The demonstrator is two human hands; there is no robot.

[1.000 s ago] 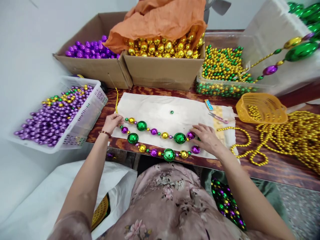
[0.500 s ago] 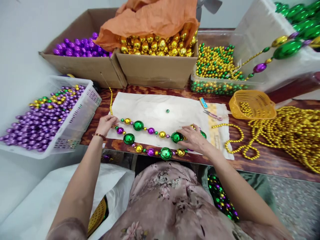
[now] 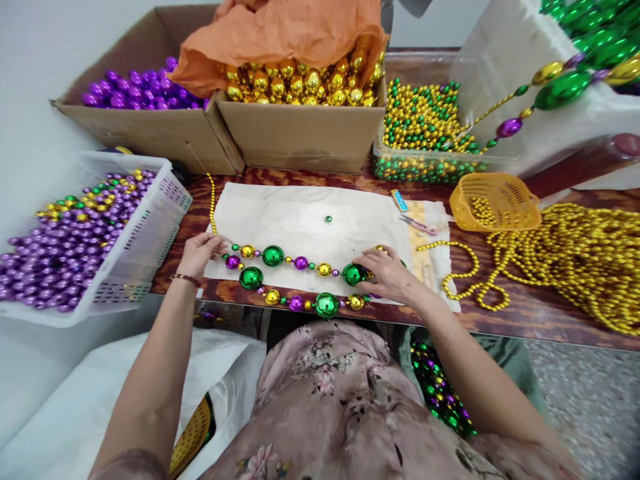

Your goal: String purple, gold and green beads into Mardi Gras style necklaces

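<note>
A bead necklace in green, gold and purple lies in two rows along the front of a white cloth, the lower row over the table's edge. At its left end my left hand is closed, fingertips pinching the strand. A thin string of small gold beads runs up from those fingers, ending in a fine needle-like tip. My right hand rests over the right part of the necklace, fingers curved on the beads beside a big green one; its fingertips partly hide what they touch. One loose green bead sits mid-cloth.
Pink-handled snips and a small blue packet lie on the cloth's right. Beyond are a yellow basket and heaped gold bead chains. Cardboard boxes and a clear bin line the back; a white crate stands left.
The view has shifted slightly. My right hand has drawn the right end of the necklace's lower row a little inward; my left hand keeps its pinch at the left end.
</note>
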